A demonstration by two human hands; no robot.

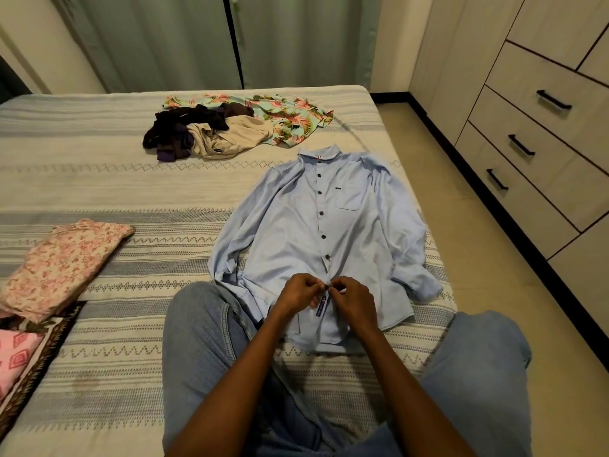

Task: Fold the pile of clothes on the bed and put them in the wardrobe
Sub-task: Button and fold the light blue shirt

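The only writing on show is on a small blue label [321,304] sewn by the placket near the hem of the light blue shirt [329,225], and its lettering is too small for you to read; a red and white tag peeps out inside the collar [319,153], also unreadable.

Your left hand [298,293] and right hand [354,303] meet over the lower placket, fingers curled, each pinching the shirt front at a dark button [327,285] between them. The knuckles nearly touch.

The shirt lies flat, face up, on the striped bed cover [131,192], its long axis running away from you: collar at the far end, hem draped toward your jeans [204,341]. It leans slightly to the right. Both sleeves lie down along its sides, the right-side cuff near the bed's edge. The upper buttons look fastened.

Beyond the collar, well apart from it, sits a loose pile of clothes [211,133]: dark purple and beige pieces on a tropical-print garment [290,123]. To your left lies a folded pink floral cloth [62,265]. The wardrobe drawers [540,127] with black handles stand at the right, across the floor.
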